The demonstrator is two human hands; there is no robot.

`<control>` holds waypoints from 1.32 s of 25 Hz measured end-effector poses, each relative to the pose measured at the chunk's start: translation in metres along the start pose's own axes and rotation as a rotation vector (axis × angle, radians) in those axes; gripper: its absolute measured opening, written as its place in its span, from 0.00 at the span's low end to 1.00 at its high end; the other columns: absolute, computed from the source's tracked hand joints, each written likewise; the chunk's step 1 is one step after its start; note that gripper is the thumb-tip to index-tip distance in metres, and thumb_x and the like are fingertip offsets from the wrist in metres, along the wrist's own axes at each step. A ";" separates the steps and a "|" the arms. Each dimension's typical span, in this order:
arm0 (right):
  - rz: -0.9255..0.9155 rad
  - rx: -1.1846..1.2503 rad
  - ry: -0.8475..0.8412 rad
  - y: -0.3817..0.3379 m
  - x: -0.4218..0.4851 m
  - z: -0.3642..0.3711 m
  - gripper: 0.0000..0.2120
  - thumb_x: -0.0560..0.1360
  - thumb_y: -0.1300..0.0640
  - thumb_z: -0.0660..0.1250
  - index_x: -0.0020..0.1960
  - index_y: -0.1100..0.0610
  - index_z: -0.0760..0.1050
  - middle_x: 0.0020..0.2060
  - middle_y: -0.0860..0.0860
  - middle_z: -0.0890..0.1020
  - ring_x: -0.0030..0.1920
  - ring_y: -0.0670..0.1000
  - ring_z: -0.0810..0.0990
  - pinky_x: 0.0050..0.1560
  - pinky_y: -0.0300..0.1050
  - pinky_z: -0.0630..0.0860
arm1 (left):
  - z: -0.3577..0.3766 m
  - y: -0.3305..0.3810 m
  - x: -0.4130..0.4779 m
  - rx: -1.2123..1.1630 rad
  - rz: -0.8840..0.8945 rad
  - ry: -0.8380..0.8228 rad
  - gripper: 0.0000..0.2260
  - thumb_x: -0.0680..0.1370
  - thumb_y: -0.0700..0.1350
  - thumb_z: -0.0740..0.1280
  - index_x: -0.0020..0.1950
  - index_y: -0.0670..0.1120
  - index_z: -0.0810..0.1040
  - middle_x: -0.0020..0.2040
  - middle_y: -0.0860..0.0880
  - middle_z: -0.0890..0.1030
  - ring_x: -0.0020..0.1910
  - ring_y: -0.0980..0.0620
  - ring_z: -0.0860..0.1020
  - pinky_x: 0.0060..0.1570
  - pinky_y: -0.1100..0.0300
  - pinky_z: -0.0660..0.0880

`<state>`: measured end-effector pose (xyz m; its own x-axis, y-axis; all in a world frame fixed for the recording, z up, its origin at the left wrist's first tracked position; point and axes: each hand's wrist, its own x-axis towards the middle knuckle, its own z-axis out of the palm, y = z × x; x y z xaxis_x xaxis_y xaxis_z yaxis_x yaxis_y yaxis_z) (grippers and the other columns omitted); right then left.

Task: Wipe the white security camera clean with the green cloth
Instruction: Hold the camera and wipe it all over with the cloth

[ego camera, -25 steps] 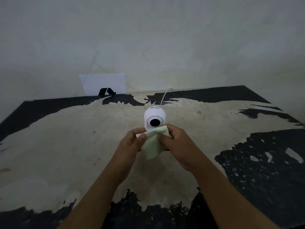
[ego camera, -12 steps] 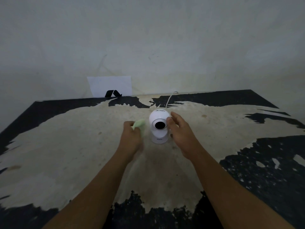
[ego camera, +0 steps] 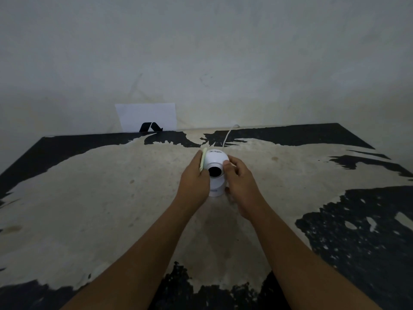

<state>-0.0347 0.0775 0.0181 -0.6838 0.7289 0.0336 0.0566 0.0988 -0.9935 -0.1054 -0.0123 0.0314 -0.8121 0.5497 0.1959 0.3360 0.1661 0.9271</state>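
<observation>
The white security camera (ego camera: 215,173) stands upright near the middle of the desk (ego camera: 89,198), whose black coating has worn away to a pale patchy surface, and its round dark lens faces the viewer. The left hand (ego camera: 194,182) presses the green cloth (ego camera: 203,161) flat against the camera's left side, its grip closed on the cloth, of which only a thin pale-green edge shows. The right hand (ego camera: 240,182) steadies the camera from the right, fingers curled and its grip narrow against the head and base. Small lettering on top of the head and on the base is too blurred to read. A white cable (ego camera: 228,136) runs back to the wall (ego camera: 223,52). A white paper sheet (ego camera: 146,116) with a black angular logo leans there.
</observation>
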 end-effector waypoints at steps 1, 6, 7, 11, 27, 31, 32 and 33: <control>-0.004 -0.005 0.005 0.000 0.000 0.001 0.15 0.78 0.44 0.58 0.62 0.45 0.71 0.59 0.50 0.79 0.57 0.51 0.78 0.59 0.58 0.77 | 0.001 0.000 -0.001 0.047 0.017 -0.014 0.22 0.79 0.38 0.56 0.74 0.46 0.62 0.71 0.46 0.70 0.68 0.49 0.69 0.65 0.61 0.64; 0.002 -0.030 0.045 0.001 0.001 0.005 0.18 0.79 0.46 0.57 0.67 0.51 0.70 0.61 0.54 0.79 0.59 0.54 0.78 0.58 0.57 0.77 | 0.008 -0.025 -0.004 0.094 0.011 -0.115 0.22 0.78 0.42 0.61 0.71 0.46 0.62 0.68 0.44 0.71 0.65 0.50 0.70 0.59 0.63 0.63; 0.007 -0.029 0.048 0.001 0.001 0.005 0.18 0.79 0.46 0.57 0.66 0.50 0.70 0.61 0.54 0.79 0.59 0.54 0.78 0.58 0.57 0.77 | 0.008 -0.028 -0.005 0.103 -0.004 -0.140 0.22 0.78 0.44 0.61 0.71 0.46 0.62 0.68 0.44 0.71 0.66 0.47 0.70 0.59 0.62 0.64; 0.005 -0.014 0.044 0.004 0.002 0.005 0.18 0.78 0.45 0.58 0.65 0.49 0.70 0.60 0.53 0.79 0.57 0.52 0.79 0.58 0.56 0.77 | 0.003 -0.013 0.002 0.097 -0.003 -0.107 0.21 0.78 0.42 0.60 0.71 0.46 0.63 0.61 0.48 0.74 0.61 0.48 0.73 0.58 0.59 0.67; 0.001 0.001 0.027 0.006 0.002 0.004 0.19 0.78 0.43 0.58 0.66 0.48 0.69 0.61 0.53 0.79 0.58 0.52 0.79 0.59 0.57 0.77 | -0.002 -0.008 0.000 0.107 0.082 -0.046 0.24 0.78 0.38 0.57 0.74 0.47 0.59 0.67 0.48 0.71 0.65 0.50 0.71 0.61 0.61 0.67; 0.007 0.011 0.028 0.006 0.002 0.004 0.18 0.78 0.44 0.59 0.65 0.48 0.69 0.61 0.53 0.79 0.58 0.52 0.79 0.59 0.57 0.76 | 0.000 -0.013 0.003 0.161 0.013 -0.115 0.21 0.79 0.43 0.59 0.72 0.45 0.61 0.68 0.44 0.72 0.61 0.51 0.72 0.58 0.61 0.66; 0.006 0.011 0.030 0.006 0.002 0.004 0.18 0.78 0.44 0.59 0.65 0.48 0.69 0.61 0.53 0.79 0.58 0.52 0.78 0.60 0.57 0.76 | 0.002 -0.015 0.000 0.205 -0.029 -0.130 0.20 0.79 0.45 0.60 0.70 0.44 0.63 0.67 0.43 0.73 0.62 0.48 0.72 0.57 0.61 0.66; 0.003 0.014 0.028 0.005 0.002 0.003 0.18 0.78 0.44 0.59 0.65 0.48 0.69 0.61 0.53 0.79 0.59 0.52 0.78 0.60 0.57 0.76 | 0.003 -0.018 -0.003 0.254 -0.067 -0.144 0.20 0.79 0.47 0.60 0.70 0.43 0.64 0.67 0.42 0.73 0.63 0.45 0.72 0.58 0.59 0.66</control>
<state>-0.0379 0.0769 0.0127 -0.6629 0.7479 0.0337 0.0477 0.0871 -0.9951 -0.1074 -0.0149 0.0135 -0.7665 0.6381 0.0726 0.4070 0.3952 0.8235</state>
